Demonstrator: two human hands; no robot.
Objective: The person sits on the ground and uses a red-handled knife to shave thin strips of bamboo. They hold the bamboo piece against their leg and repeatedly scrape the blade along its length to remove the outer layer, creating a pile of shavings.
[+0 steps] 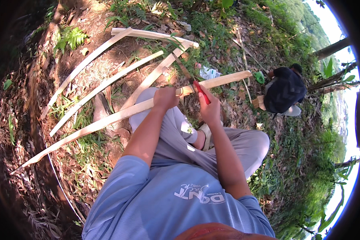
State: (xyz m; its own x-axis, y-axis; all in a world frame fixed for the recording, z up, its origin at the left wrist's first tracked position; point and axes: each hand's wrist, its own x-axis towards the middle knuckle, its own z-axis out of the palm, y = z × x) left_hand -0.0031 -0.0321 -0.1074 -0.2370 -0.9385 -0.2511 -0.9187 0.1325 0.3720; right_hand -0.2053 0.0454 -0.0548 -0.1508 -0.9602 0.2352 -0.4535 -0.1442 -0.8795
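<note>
A long pale wooden strip (104,122) runs across my lap, from the ground at lower left to the upper right. My left hand (166,98) is wrapped round its middle. In my right hand (210,108) is a red-handled knife (184,71), its long, narrow, dark blade pointing up and left, beyond the strip. The blade's base lies at the strip's far edge; whether it touches the wood I cannot tell. More wooden strips (102,95) lie on the ground beyond my left arm, and one wider piece (150,80) slants up from behind my knee.
At the upper right another person (286,90) in dark clothes sits bent over on the slope. A clear plastic bag (209,73) and a green item (259,77) lie nearby. Leaf litter and grass cover the ground; a fern (71,39) grows at upper left.
</note>
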